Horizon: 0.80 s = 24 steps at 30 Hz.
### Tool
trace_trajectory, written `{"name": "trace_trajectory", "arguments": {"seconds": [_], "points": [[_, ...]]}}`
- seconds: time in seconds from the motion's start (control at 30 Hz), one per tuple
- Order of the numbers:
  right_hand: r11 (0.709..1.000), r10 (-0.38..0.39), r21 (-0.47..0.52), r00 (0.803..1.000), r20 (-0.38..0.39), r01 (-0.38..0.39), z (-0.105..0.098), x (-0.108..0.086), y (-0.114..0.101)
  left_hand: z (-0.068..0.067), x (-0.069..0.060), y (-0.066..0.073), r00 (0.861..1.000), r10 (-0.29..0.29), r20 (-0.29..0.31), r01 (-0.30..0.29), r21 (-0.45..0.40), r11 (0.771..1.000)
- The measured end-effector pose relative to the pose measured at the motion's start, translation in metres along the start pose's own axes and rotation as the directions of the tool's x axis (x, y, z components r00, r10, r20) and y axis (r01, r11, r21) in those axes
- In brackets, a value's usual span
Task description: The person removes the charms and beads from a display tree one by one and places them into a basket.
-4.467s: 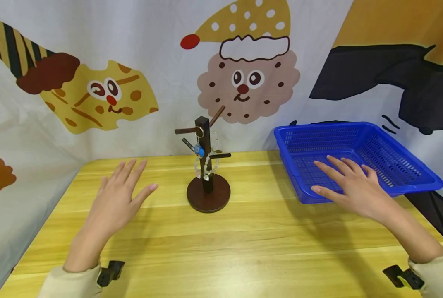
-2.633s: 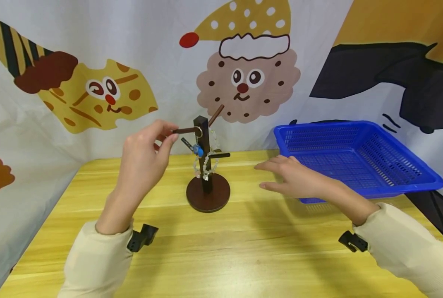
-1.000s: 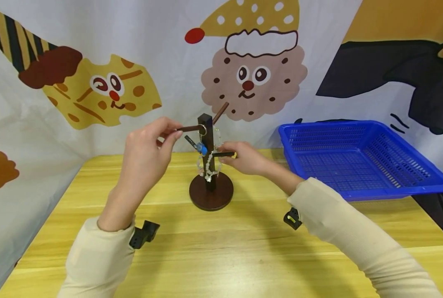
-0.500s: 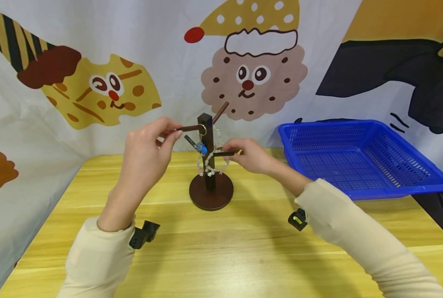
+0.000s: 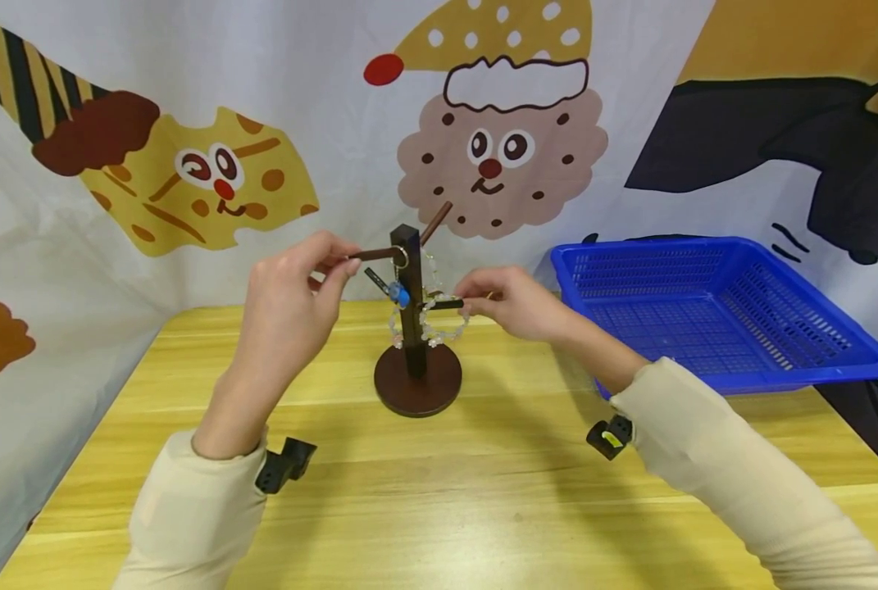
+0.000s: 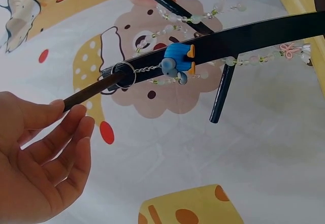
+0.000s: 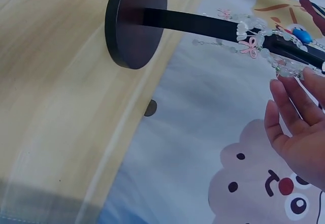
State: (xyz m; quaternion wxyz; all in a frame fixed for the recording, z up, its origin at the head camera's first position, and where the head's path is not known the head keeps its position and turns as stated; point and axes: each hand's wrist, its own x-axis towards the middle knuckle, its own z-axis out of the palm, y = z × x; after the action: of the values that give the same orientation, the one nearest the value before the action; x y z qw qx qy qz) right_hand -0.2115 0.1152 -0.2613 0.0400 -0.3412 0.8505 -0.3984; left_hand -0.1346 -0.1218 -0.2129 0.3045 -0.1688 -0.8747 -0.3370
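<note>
A dark wooden peg stand [image 5: 413,352] with a round base stands upright on the table. My left hand [image 5: 288,307] pinches the tip of its upper left peg [image 5: 376,254]. From that peg, near the post, hangs a keychain with a blue figure [image 6: 177,59] on a metal ring. My right hand [image 5: 520,301] pinches a pale beaded bracelet [image 5: 455,334] at the outer end of the right peg [image 5: 448,304]. The right wrist view shows a pink bow charm [image 7: 249,47] among the beads. More pale beads [image 5: 395,326] hang about the post, partly hidden behind it.
A blue plastic basket [image 5: 704,382] sits at the right rear of the wooden table [image 5: 439,492]. A white curtain with cartoon prints [image 5: 350,123] hangs right behind the table. Short pegs stick out from the post in several directions.
The right hand came from over the basket to the stand, took hold of the bracelet and drew it rightward along its peg. The left hand rose to the upper left peg and stays there.
</note>
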Motion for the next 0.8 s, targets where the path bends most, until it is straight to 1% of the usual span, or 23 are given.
{"name": "trace_trajectory", "arguments": {"seconds": [0.33,0.53,0.8], "points": [[0.999,-0.015,-0.028,1.000,-0.020,0.014,-0.008,-0.007,-0.007,-0.001,0.000,0.001,1.000,0.001,0.000,-0.001,-0.008,1.000],[0.999,-0.016,-0.042,1.000,-0.004,0.016,-0.013,-0.011,-0.014,0.000,0.000,0.001,1.000,-0.008,0.000,0.008,-0.012,1.000],[0.996,0.003,-0.084,1.000,0.016,-0.002,-0.016,-0.017,-0.016,0.001,-0.001,0.000,1.000,-0.009,-0.006,0.009,-0.027,1.000]]}}
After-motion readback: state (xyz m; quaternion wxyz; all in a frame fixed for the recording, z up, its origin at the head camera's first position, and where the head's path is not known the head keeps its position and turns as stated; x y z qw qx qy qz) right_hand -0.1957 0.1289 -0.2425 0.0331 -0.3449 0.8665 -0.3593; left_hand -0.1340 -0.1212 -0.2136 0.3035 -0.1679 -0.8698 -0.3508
